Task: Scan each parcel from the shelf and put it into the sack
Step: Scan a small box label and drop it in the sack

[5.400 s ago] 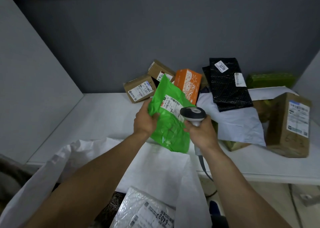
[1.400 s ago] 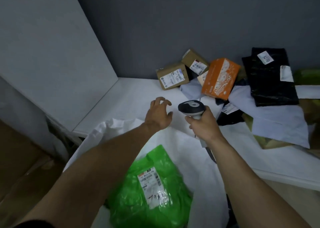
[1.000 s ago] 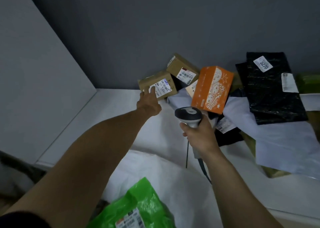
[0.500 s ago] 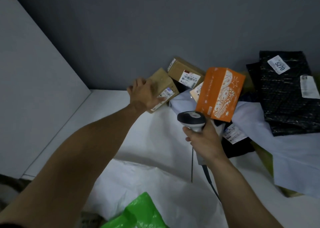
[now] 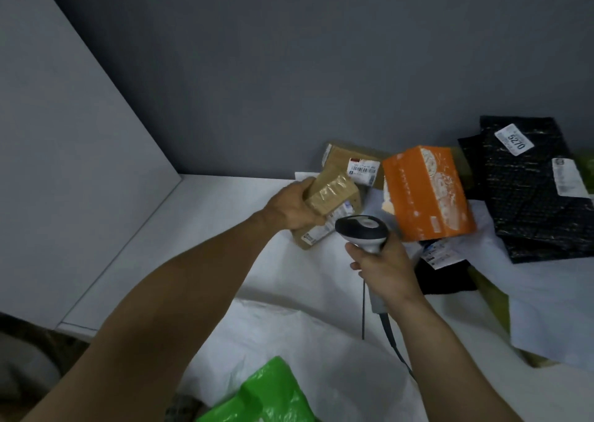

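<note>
One green parcel (image 5: 266, 392) is in the sack (image 5: 321, 347), bottom centre. The left hand (image 5: 294, 208) has its grip round a brown box (image 5: 331, 196) mid-frame, the right hand (image 5: 385, 270) clutches the scanner (image 5: 361, 229); a pile (image 5: 427, 193) waits at right.

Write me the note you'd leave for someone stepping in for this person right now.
Left hand grips a small brown cardboard box, tilted, its label close to the scanner head.
Right hand grips the handheld barcode scanner.
Done: a green mailer bag lies in the white sack.
Left: whether the held box has been scanned does not show; scan it, then drop it in the sack. Then take the second brown box, orange box, black mailer and white mailer from the shelf, plus parcels partly hidden beneath.
</note>
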